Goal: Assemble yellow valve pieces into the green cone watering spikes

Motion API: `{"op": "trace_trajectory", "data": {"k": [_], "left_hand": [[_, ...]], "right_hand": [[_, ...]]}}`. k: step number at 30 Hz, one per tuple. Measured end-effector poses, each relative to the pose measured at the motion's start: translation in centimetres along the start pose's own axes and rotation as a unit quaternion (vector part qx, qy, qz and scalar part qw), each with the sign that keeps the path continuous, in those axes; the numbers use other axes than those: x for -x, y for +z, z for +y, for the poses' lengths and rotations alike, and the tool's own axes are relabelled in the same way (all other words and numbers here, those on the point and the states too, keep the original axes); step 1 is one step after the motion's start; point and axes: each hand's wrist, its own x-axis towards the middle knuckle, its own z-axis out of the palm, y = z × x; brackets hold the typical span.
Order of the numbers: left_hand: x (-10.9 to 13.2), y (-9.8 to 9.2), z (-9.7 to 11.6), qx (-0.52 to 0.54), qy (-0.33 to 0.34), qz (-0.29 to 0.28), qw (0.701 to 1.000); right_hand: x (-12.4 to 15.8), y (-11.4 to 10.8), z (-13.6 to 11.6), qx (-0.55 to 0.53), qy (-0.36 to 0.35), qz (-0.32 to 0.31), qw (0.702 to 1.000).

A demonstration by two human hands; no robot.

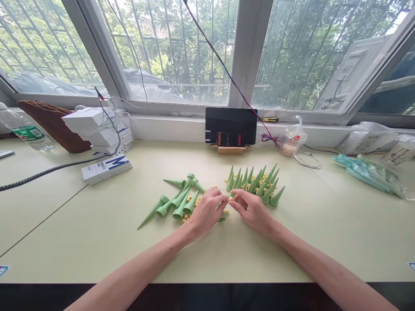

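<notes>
My left hand (209, 207) is closed in a pinch over the middle of the table, and a small yellow piece (230, 199) shows between its fingertips and those of my right hand (251, 207). The right hand's thumb and index finger are curled at that piece. Left of my hands lies a loose pile of green cones (177, 207) with ribbed caps, yellow pieces among them. Behind my right hand, several green cones (256, 179) stand point up in a cluster with yellow bits between them. A green cap (222, 217) shows partly under my left hand.
A phone (231, 139) leans on a black tablet (212, 123) at the back. White boxes (103, 129), one lying box (106, 169) and a bottle (29, 131) are on the left. Plastic bags (293, 137) and turquoise items (363, 172) lie on the right.
</notes>
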Motion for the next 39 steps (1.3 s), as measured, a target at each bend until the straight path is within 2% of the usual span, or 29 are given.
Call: {"op": "trace_trajectory", "data": {"k": [8, 13, 17, 20, 29, 39], "left_hand": [[0.1, -0.2, 0.3, -0.028, 0.057, -0.025, 0.998], [0.1, -0.5, 0.7, -0.066, 0.004, -0.012, 0.998], [0.2, -0.5, 0.9, -0.091, -0.071, -0.059, 0.992], [0.3, -0.4, 0.8, -0.103, -0.095, -0.087, 0.986], [0.0, -1.0, 1.3, -0.101, -0.115, -0.130, 0.980], [0.2, -0.7, 1.0, -0.083, -0.107, -0.121, 0.983]], "right_hand": [[-0.1, -0.1, -0.1, 0.025, -0.023, -0.004, 0.999], [-0.1, -0.3, -0.5, 0.016, -0.027, 0.032, 0.999], [-0.1, -0.4, -0.7, 0.012, -0.023, 0.065, 0.998], [-0.1, -0.5, -0.7, 0.012, -0.024, 0.071, 0.997], [-0.3, -0.4, -0.7, 0.012, -0.029, 0.065, 0.997], [-0.2, -0.4, -0.5, 0.006, -0.012, 0.061, 0.998]]}}
